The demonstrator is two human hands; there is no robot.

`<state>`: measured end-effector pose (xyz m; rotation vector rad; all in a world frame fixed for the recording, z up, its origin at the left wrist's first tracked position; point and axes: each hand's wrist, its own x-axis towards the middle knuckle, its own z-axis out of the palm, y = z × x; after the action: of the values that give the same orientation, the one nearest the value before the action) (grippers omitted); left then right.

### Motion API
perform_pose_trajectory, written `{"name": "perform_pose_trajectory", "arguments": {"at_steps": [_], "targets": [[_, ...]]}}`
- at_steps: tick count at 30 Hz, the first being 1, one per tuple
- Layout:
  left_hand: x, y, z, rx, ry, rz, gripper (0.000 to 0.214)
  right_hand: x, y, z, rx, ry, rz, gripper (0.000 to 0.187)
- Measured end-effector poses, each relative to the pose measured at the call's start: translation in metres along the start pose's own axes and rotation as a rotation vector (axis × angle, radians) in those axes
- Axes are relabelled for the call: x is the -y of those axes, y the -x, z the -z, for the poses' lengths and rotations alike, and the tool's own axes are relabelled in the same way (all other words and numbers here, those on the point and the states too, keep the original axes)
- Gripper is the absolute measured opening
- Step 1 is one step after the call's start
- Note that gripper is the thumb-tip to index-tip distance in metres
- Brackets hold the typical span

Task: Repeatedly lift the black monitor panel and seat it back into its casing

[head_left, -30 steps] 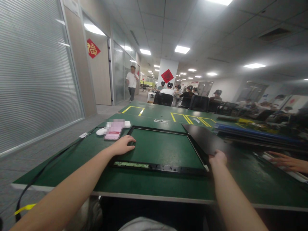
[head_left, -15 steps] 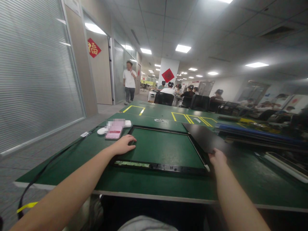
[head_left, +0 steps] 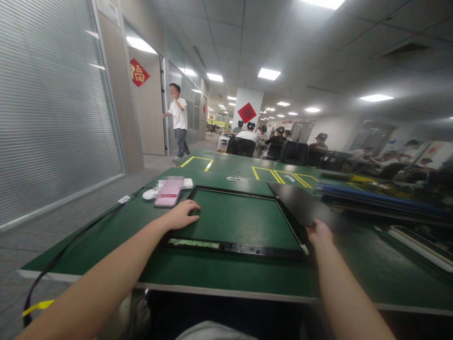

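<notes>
Holding one dark panel (head_left: 300,203) by its near edge, a worker's right hand (head_left: 320,232) is closed on it right of centre in the head view, while the left hand (head_left: 181,215), thumb and fingers parted, lies over the left side of one black rectangular frame (head_left: 240,248); whether those fingers grip the frame cannot be told. The one frame lies flat at the centre of the picture on a green table (head_left: 219,278), with one green strip (head_left: 193,243) set in the left part of its near bar. The one panel is tilted just beside the frame's right side; whether the two touch is unclear. One phone (head_left: 167,194) lies left of centre, a white piece showing at each side of it, two in all. One black cord (head_left: 58,255) bearing one white tag (head_left: 123,199) runs down the lower left. Blue-topped stacked pieces (head_left: 371,196), too blurred to count, sit at the right, above one pale-edged slab (head_left: 421,248) near the right edge. In the upper left, one person in a white shirt (head_left: 179,115) stands by a door (head_left: 150,113); one large red diamond (head_left: 247,113) hangs on a pillar at upper centre.
</notes>
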<state>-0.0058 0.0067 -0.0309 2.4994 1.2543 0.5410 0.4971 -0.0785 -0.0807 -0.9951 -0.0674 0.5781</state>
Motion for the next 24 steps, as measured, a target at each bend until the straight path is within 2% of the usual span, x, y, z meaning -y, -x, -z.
{"name": "perform_pose_trajectory", "arguments": {"at_steps": [6,13,18,24], "targets": [[0.003,-0.001,-0.001,-0.013,0.018,0.000,0.043,0.004,0.007,-0.003,-0.022,0.010,0.030,0.025],[0.003,-0.001,-0.002,-0.014,0.011,0.002,0.044,0.011,0.018,-0.009,-0.012,-0.060,0.140,0.026],[0.000,0.000,0.000,-0.018,0.005,0.016,0.043,0.021,0.034,-0.017,-0.075,-0.157,0.113,0.022],[-0.001,-0.003,0.003,-0.109,0.059,0.049,0.047,0.033,0.061,-0.026,0.083,-0.216,0.050,0.015]]}}
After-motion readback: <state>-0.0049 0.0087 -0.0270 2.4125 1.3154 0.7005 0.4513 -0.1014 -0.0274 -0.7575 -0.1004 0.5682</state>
